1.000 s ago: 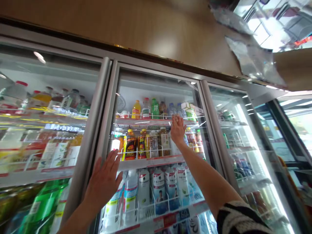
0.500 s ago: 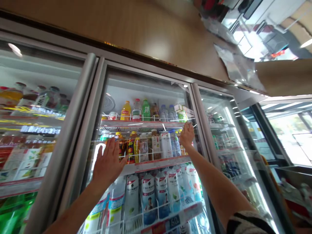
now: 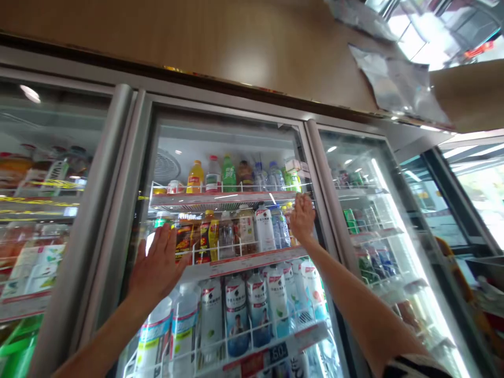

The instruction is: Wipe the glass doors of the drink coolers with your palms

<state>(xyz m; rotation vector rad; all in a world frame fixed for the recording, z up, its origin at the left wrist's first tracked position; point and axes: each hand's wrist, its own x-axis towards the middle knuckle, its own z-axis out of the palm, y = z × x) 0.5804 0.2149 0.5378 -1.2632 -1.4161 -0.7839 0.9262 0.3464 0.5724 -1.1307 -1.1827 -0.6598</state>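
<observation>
Both arms reach up to the middle glass door point(image 3: 232, 128) of a drinks fridge. My left hand point(image 3: 157, 265) is open, palm toward the glass, fingers extended and thumb out, over the left side of the middle shelf. My right hand point(image 3: 302, 219) is raised at the right side of the door, flat with its fingers close together. Neither hand holds anything; whether the palms touch the glass I cannot tell. Behind the door stand a yellow-capped bottle point(image 3: 207, 236), a white bottle point(image 3: 264, 228), a green bottle point(image 3: 229, 174) and several large water bottles point(image 3: 237, 315).
Grey metal door frames point(image 3: 98, 210) run along the left of the middle door. Another glass door point(image 3: 378, 236) with lit shelves stands to the right. A wooden panel point(image 3: 197, 37) lies above, with clear plastic sheeting point(image 3: 397, 86) at its right end.
The view has shifted a little. My left hand sits slightly further left and lower in the picture, while my right hand stays at nearly the same spot. Both remain open.
</observation>
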